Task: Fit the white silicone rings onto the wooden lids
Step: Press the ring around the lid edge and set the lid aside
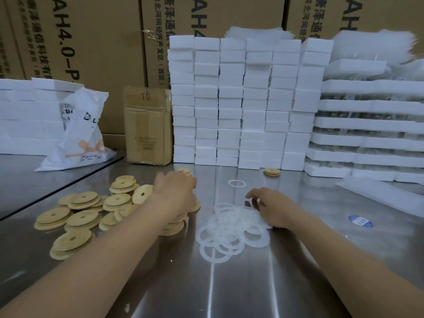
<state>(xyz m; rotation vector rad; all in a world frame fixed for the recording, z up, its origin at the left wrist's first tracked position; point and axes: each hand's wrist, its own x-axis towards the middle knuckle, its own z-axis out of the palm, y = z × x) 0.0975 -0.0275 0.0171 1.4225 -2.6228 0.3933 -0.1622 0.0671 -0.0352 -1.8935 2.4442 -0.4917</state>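
A loose pile of round wooden lids (82, 218), each with a centre hole, lies on the left of the steel table (229, 290). My left hand (176, 191) reaches over the pile's right end, its fingers curled down round a wooden lid there; the fingertips are hidden. To the right lies a heap of white silicone rings (226, 235). My right hand (271, 206) is on the heap's right side, thumb and fingers pinching a ring. One ring (237, 183) lies alone farther back. A small stack of lids (271, 172) sits by the foam blocks.
A wall of stacked white foam blocks (241, 99) stands at the back, with foam trays (367, 125) on the right. A small cardboard box (149, 125) and a white bag (78, 134) stand at back left. A blue sticker (360, 221) is on the table.
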